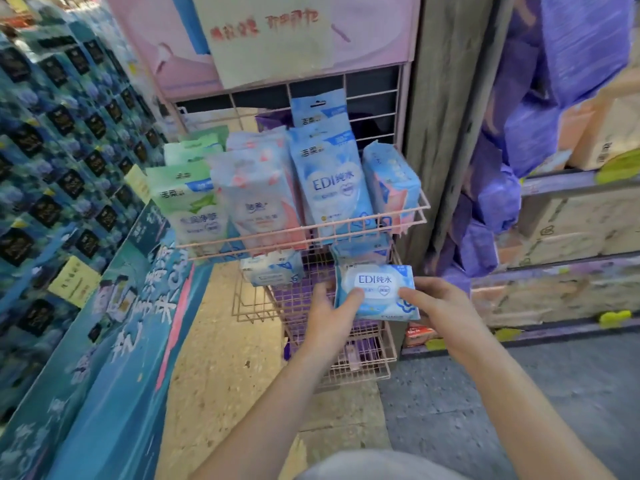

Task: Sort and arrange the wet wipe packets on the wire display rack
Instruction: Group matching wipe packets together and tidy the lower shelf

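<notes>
Both hands grip one blue EDI packet (pixel 375 292), the left hand (pixel 329 317) at its left edge and the right hand (pixel 440 306) at its right. The label faces outward, just before the lower tier of the pink wire rack (pixel 277 232). Placement likely goes best if the packet is kept level and set with the matching blue packets (pixel 332 181), not the green packets (pixel 194 202) or pink packets (pixel 256 202). The rack stands on a speckled floor (pixel 221 341), between a blue display stand (pixel 114 341) and purple-wrapped stock (pixel 502 202).

Wire rack (pixel 277 231) of smooth pink-coated metal; blue packet (pixel 375 292) and upper packets (pixel 329 181) of glossy, crinkled plastic film; floor (pixel 225 341) at 7 o'clock smooth and speckled; cardboard boxes (pixel 571 216) at 3 o'clock matt.
</notes>
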The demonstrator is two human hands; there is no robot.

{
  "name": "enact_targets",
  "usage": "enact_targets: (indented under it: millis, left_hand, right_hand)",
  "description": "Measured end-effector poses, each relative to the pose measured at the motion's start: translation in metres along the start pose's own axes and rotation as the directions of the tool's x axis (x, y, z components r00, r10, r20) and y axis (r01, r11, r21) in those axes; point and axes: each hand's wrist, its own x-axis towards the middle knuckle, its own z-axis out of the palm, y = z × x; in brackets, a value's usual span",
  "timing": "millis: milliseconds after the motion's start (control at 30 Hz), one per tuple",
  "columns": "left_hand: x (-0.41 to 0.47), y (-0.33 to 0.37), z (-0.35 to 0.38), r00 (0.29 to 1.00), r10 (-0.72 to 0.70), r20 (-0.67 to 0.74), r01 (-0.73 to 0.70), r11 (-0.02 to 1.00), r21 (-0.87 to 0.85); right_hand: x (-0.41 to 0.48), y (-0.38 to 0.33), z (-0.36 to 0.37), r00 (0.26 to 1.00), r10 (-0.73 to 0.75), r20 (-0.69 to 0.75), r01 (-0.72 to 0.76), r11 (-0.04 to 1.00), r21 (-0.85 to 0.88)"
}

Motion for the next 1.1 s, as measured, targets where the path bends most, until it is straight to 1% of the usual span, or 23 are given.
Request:
enact_targets:
  millis: [100,167,267,367,500,567,600,667,733,800,833,867,933,1000,1067,1100]
  left_hand:
    - [0.011,-0.015,-0.034,0.990,0.072,-0.119,-0.066,0.996,0.053]
    - [0.014,-0.020,-0.057,0.974,0.100,-0.205,-0.086,0.993,0.075]
    - [0.019,-0.021,-0.086,0.949,0.127,-0.289,-0.102,0.990,0.100]
    - [0.028,-0.021,-0.113,0.923,0.145,-0.355,-0.084,0.980,0.180]
    - [0.042,-0.025,-0.134,0.917,0.137,-0.375,-0.017,0.952,0.305]
    - [0.051,-0.027,-0.141,0.905,0.147,-0.400,0.041,0.904,0.425]
    - [0.055,-0.026,-0.145,0.906,0.154,-0.394,0.067,0.868,0.493]
    - [0.063,-0.025,-0.151,0.926,0.141,-0.351,0.112,0.784,0.610]
    - [0.071,-0.027,-0.154,0.946,0.112,-0.303,0.152,0.674,0.723]
    - [0.075,-0.032,-0.155,0.950,0.110,-0.291,0.176,0.584,0.793]
    - [0.076,-0.035,-0.155,0.948,0.112,-0.297,0.184,0.566,0.803]
    - [0.078,-0.037,-0.156,0.948,0.100,-0.303,0.196,0.567,0.800]
    - [0.081,-0.040,-0.157,0.946,0.076,-0.315,0.206,0.607,0.767]
    - [0.084,-0.042,-0.159,0.941,0.098,-0.324,0.188,0.644,0.741]
    - [0.083,-0.045,-0.159,0.919,0.203,-0.338,0.125,0.664,0.737]
    - [0.081,-0.046,-0.157,0.894,0.277,-0.353,0.079,0.677,0.732]
  right_hand:
    - [0.008,0.012,0.038,0.998,0.010,0.064,-0.002,0.992,-0.124]
    - [0.013,0.016,0.065,0.993,0.006,0.116,0.017,0.980,-0.199]
    - [0.023,0.020,0.102,0.982,-0.027,0.185,0.078,0.958,-0.276]
    - [0.033,0.016,0.134,0.980,-0.059,0.188,0.119,0.937,-0.327]
    - [0.049,0.019,0.169,0.984,-0.073,0.164,0.134,0.906,-0.401]
    - [0.059,0.023,0.182,0.986,-0.057,0.154,0.120,0.890,-0.440]
    - [0.064,0.025,0.188,0.988,-0.039,0.153,0.110,0.867,-0.486]
    - [0.068,0.026,0.194,0.988,0.018,0.156,0.086,0.768,-0.635]
    - [0.073,0.031,0.197,0.985,0.059,0.164,0.077,0.698,-0.712]
    - [0.078,0.038,0.197,0.987,0.071,0.144,0.063,0.653,-0.755]
    - [0.077,0.040,0.198,0.989,0.074,0.127,0.051,0.640,-0.767]
    - [0.078,0.041,0.198,0.991,0.078,0.112,0.038,0.632,-0.774]
    - [0.081,0.041,0.199,0.990,0.103,0.101,0.016,0.616,-0.788]
    - [0.079,0.039,0.202,0.991,0.092,0.094,0.025,0.569,-0.822]
    - [0.071,0.039,0.204,0.995,-0.002,0.096,0.084,0.499,-0.863]
    - [0.064,0.038,0.203,0.993,-0.089,0.083,0.115,0.461,-0.880]
